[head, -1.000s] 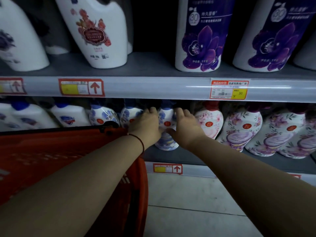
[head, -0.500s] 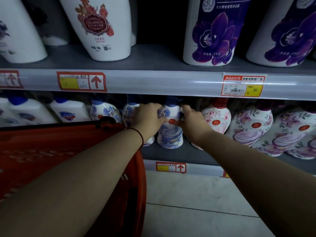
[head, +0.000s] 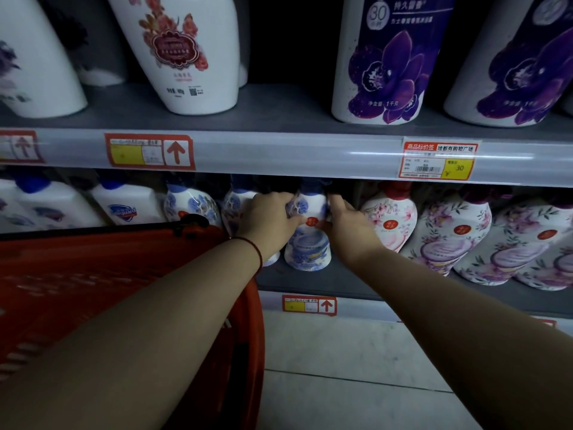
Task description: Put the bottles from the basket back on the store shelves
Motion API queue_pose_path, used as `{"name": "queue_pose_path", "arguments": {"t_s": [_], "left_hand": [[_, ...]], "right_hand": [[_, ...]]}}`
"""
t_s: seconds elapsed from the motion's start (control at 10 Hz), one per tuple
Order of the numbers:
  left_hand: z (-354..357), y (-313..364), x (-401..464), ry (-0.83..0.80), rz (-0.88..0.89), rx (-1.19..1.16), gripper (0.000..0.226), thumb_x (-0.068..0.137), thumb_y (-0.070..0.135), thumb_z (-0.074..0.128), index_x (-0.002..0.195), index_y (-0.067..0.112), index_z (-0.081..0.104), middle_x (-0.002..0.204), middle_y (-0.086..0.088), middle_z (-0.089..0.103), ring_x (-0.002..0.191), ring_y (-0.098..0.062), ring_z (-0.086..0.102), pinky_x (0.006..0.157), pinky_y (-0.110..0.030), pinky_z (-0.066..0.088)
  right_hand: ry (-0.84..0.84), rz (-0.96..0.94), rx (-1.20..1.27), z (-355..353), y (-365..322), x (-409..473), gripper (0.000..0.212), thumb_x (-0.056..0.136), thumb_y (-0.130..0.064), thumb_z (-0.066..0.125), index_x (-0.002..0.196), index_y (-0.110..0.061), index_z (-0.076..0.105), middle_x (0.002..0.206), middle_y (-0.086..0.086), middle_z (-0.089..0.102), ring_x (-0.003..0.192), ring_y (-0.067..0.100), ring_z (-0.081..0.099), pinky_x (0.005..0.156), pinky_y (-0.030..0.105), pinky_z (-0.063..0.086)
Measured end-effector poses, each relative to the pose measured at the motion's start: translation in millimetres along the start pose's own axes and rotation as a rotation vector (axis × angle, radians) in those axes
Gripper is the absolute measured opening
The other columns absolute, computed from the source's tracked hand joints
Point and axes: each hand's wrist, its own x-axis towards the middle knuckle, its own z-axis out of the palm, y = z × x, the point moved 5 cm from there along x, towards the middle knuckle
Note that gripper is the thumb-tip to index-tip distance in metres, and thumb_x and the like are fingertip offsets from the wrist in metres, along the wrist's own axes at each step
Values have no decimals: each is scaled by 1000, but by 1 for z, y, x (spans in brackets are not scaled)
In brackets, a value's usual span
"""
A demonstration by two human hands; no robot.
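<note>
Both hands gripping white plastic bottle with blue floral print [head: 307, 243]: left hand [head: 273, 223] curling round left flank, right hand [head: 348, 226] pinching right flank. Bottle standing upright on grey lower shelf [head: 341, 282], among matching bottles. Release pending. Red plastic basket [head: 108, 274] interior not showing; remaining bottles cannot be told.

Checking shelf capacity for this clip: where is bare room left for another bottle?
Upper shelf: a bare gap between the red-flower bottle and the purple bottle. Lower shelf: crowded; bottles stand side by side, bare only along the front, where both hands hold the blue bottle.
</note>
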Motion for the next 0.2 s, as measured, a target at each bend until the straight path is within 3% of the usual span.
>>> {"name": "queue_pose_path", "arguments": {"t_s": [0.1, 0.2], "left_hand": [[-5, 9, -9, -31, -13, 140, 30, 85, 35, 63, 111, 22, 62, 99, -7, 71, 92, -27, 66, 77, -39, 56], [-12, 24, -25, -103, -16, 365, 47, 92, 31, 51, 137, 32, 39, 114, -9, 64, 101, -33, 62, 77, -39, 54]], "right_hand": [[-18, 11, -43, 2, 0, -2, 39, 96, -20, 50, 132, -11, 36, 130, 16, 48, 110, 38, 56, 81, 39, 45], [-74, 61, -146, -1, -4, -7, 45, 95, -19, 49, 134, -13, 28, 133, 15, 46, 111, 38, 56, 81, 40, 46]]}}
